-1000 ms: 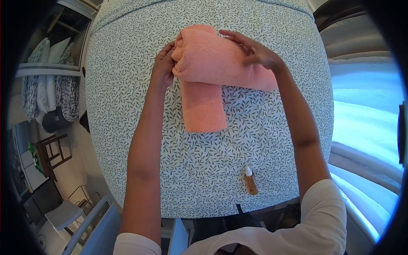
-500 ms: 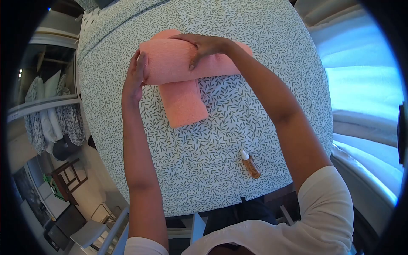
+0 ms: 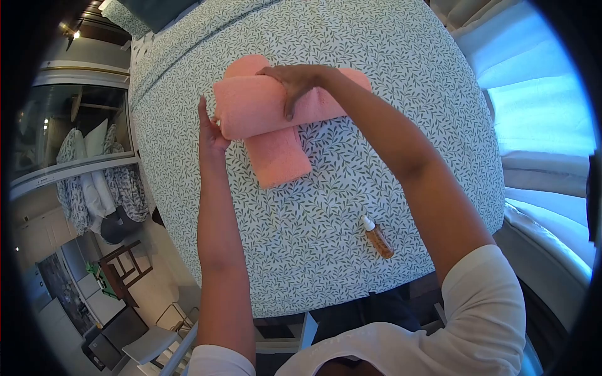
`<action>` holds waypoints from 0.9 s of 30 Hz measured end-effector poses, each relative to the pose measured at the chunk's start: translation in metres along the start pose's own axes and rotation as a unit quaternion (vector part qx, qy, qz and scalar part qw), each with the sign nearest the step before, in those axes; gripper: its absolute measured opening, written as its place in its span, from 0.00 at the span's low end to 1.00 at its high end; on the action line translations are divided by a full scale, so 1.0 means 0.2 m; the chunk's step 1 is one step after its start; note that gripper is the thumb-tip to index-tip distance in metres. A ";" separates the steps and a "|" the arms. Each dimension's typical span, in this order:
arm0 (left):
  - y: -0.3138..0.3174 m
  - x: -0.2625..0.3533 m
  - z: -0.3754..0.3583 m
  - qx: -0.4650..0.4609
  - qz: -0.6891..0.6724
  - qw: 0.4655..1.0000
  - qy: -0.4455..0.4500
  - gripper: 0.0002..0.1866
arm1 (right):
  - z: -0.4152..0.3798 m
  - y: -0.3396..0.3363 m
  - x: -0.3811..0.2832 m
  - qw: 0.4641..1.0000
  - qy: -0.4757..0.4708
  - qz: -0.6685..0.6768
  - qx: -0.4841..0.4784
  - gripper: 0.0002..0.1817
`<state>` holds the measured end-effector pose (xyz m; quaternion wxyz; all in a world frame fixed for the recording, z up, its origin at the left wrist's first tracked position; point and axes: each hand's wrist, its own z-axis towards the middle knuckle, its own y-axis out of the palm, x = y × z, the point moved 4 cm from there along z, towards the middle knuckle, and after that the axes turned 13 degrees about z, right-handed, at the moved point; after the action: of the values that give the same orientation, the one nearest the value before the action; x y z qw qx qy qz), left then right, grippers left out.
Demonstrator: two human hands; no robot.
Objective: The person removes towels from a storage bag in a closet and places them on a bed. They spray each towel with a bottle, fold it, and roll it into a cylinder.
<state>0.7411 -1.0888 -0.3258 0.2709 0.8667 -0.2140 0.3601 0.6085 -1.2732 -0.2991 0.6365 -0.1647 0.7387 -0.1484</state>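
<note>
Two peach-pink rolled towels lie crossed on the bed. The upper rolled towel point(image 3: 251, 108) runs sideways across the lower rolled towel point(image 3: 279, 160), whose far end shows behind it. My right hand point(image 3: 295, 83) is draped over the middle of the upper roll, thumb down its near side and fingers over the top. At the roll's left end is my left hand point(image 3: 213, 128), one finger stretched upward and others touching the end; part of them is hidden. Nearer to me, a small bottle point(image 3: 379, 242) with a white top and amber contents lies on the bed.
A leaf-patterned cover point(image 3: 326, 250) spreads over the bed. Light curtains point(image 3: 533, 119) hang at the right. On the left are a mirror point(image 3: 81, 131), a wooden chair point(image 3: 128, 269) and a grey seat point(image 3: 150, 343).
My left hand has loosened from the upper roll's left end, a finger now pointing up. My right hand stays on the roll. The view has shifted slightly.
</note>
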 end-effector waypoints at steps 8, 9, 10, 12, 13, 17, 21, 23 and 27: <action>0.22 -0.14 -0.11 -0.165 -0.239 0.956 0.041 0.52 | -0.36 -0.14 -0.15 0.991 0.038 0.088 0.098 0.46; 0.30 -0.18 -0.13 -0.192 -0.140 0.969 0.065 0.50 | -0.44 -0.14 -0.14 0.963 0.044 0.235 0.126 0.43; 0.39 -0.24 -0.15 -0.214 -0.040 0.972 0.087 0.48 | -0.50 -0.13 -0.13 0.913 0.052 0.377 0.150 0.41; 0.64 -0.29 -0.29 -0.207 0.077 0.968 0.120 0.47 | -0.59 -0.05 -0.06 0.860 0.099 0.461 0.198 0.39; 0.68 -0.33 -0.29 -0.205 0.070 0.968 0.124 0.47 | -0.63 -0.01 0.00 0.791 0.143 0.538 0.252 0.37; 0.75 -0.48 -0.29 -0.187 -0.017 0.982 0.024 0.42 | -0.72 0.10 0.15 0.692 0.158 0.655 0.258 0.40; 0.76 -0.58 -0.29 -0.214 -0.079 0.974 -0.015 0.36 | -0.78 0.14 0.13 0.715 0.195 0.629 0.235 0.44; 0.77 -0.62 -0.28 -0.247 -0.112 0.962 -0.034 0.34 | -0.81 0.11 0.08 0.738 0.210 0.593 0.243 0.45; 0.83 -0.75 -0.32 -0.293 -0.172 0.939 -0.042 0.31 | -0.89 0.04 -0.07 0.814 0.213 0.480 0.246 0.44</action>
<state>0.5168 -1.1478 -0.3466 0.5617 0.7867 -0.1691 0.1925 0.4337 -1.2584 -0.2630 0.4727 0.4092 0.7798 -0.0323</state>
